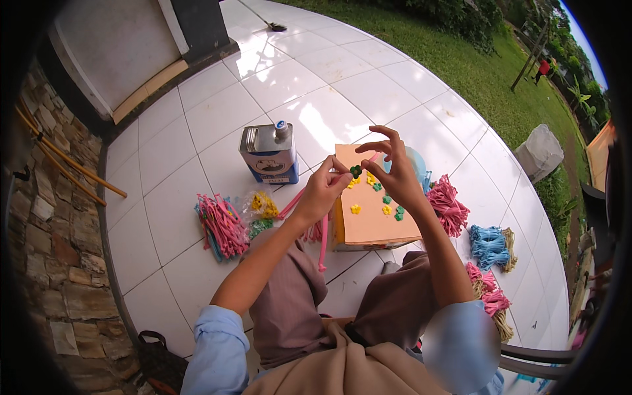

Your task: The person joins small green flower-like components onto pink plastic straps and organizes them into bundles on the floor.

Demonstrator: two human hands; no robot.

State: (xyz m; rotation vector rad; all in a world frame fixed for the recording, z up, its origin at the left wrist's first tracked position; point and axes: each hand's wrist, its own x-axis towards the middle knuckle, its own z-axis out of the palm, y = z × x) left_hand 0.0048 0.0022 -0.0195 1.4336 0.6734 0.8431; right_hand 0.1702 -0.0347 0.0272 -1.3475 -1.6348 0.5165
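Note:
Over the box, my left hand pinches a small dark green flower piece by its edge between thumb and forefinger. My right hand has thumb and forefinger closed at the flower's other side, where a bit of pink strip shows; its other fingers are raised. A long pink strip hangs below my left hand; whether it joins the pink bit at my right fingers is hidden. Several yellow flowers and green flowers lie on the peach-coloured box top underneath.
Left of the box stand a metal can, a bundle of pink strips and a clear bag of yellow pieces. Pink bundles and a blue bundle lie right. A light blue round thing is partly behind my right hand.

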